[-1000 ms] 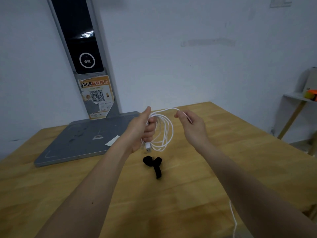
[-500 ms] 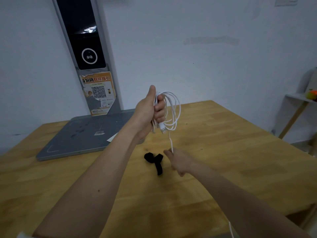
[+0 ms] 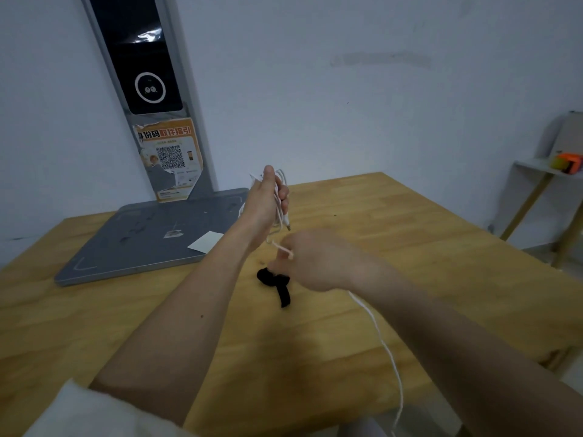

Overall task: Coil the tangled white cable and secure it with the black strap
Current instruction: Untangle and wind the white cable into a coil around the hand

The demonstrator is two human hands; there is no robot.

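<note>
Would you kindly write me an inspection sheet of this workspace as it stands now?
Surface: wooden table, bare wood in front of the person.
Job's things: white cable, partly coiled, loose tail trailing off the near table edge; black strap lying on the table, unused.
Clutter: grey base plate of a stand, white paper slip at its edge.
Grippers: left hand grips the coiled loops upright; right hand, blurred, pinches the cable just above the strap.
Cables: only the white cable.
Surroundings: white wall; grey post with QR sticker; side shelf holding an orange item.
</note>
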